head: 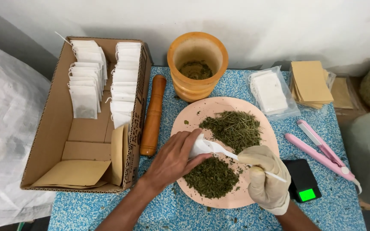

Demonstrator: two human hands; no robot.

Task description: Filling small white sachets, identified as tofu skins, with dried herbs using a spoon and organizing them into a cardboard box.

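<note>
A pale wall stands behind a worktop (pixel 185 214) covered with a blue and white speckled sheet. In the middle lies a round, flat pink plate (pixel 219 197) with two heaps of dried green herbs: a coarse, needle-like heap (pixel 233 127) toward the far side and a darker, crumbled heap (pixel 210 177) near the person.

The left hand (pixel 174 158), bare, pinches a small white paper tea bag (pixel 202 146) between thumb and fingers, just above the darker heap. The right hand (pixel 265 176), in a cream glove, is closed around the thin handle of a white plastic spoon (pixel 230 155), and the tip of the spoon touches the mouth of the bag.

To the left, a brown cardboard box (pixel 52 141) holds rows of flat white bags and some tan envelopes. A smooth wooden pestle (pixel 153 115) lies beside the box, and a round wooden mortar (pixel 197 64) stands behind the plate. On the right are a small black scale (pixel 302 179) with a green screen and a long pink sealing tool (pixel 322 152).
</note>
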